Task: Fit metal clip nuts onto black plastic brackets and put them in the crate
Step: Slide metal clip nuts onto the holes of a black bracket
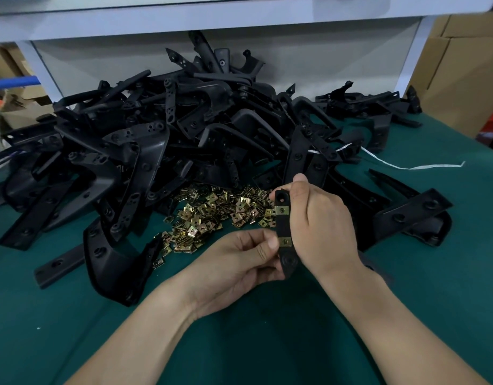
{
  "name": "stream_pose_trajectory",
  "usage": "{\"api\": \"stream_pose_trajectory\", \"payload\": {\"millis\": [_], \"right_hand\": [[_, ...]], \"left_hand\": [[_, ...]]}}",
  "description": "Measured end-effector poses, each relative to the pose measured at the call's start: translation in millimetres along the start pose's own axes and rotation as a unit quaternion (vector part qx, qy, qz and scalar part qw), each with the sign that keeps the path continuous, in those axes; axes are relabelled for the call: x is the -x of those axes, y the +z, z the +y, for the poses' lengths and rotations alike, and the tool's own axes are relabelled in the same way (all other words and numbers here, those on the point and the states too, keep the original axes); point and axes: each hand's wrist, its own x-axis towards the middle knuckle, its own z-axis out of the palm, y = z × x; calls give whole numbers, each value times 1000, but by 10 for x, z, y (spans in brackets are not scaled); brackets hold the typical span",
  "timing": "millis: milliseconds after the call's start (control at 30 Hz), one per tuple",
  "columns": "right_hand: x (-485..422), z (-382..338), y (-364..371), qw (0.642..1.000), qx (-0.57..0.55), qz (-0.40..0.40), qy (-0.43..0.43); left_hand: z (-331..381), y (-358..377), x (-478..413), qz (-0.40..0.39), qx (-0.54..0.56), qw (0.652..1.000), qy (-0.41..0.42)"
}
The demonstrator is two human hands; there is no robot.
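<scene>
Bottom of frame: two bare forearms come in over the green mat [267, 343].

Centre right: we see both hands on one bracket [283, 226], a narrow black strip standing roughly upright in the frame.
- Left hand [237, 259]: fingers curled, pinching the strip's lower end. The thumb tip touches the strip's left edge, right beside the lower clip [285, 241].
- Right hand [320, 226]: back towards us, grasping the strip from the right with the fingers wrapped behind it. We see only one fingertip, above the strip's top end.
- Upper clip [282, 210] sits just below the strip's rounded top end. Both clips are brass-coloured and span the strip's width.

Just behind the hands, frame centre: the clip pile [209, 215] lies loose on the mat.

Behind and around that: the bracket heap [170, 134] runs from the left edge to the right, black parts tangled at all angles. We see a few strays at lower left and at right.

A white strap [411, 167] trails out of the heap along the mat towards the right.

Far: white bench frame [239, 15] across the top, cardboard box [456, 65] upper right, blue tube [14, 81] upper left.
</scene>
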Motion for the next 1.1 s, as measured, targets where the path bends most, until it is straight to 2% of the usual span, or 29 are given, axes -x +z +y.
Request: {"api": "stream_pose_trajectory", "payload": {"millis": [300,533,900,1100], "right_hand": [[30,-15,31,1000,-24,4,1],[-33,48,51,991,-111,-20,68],[-24,41,67,990,-115,-27,75],[-8,16,54,989,-115,-37,84]], "left_hand": [[-11,-19,-3,7,1,1000,-7],[38,18,-10,3,25,999,-22],[-8,41,-9,9,1,1000,3],[1,81,12,41,-21,999,20]]}}
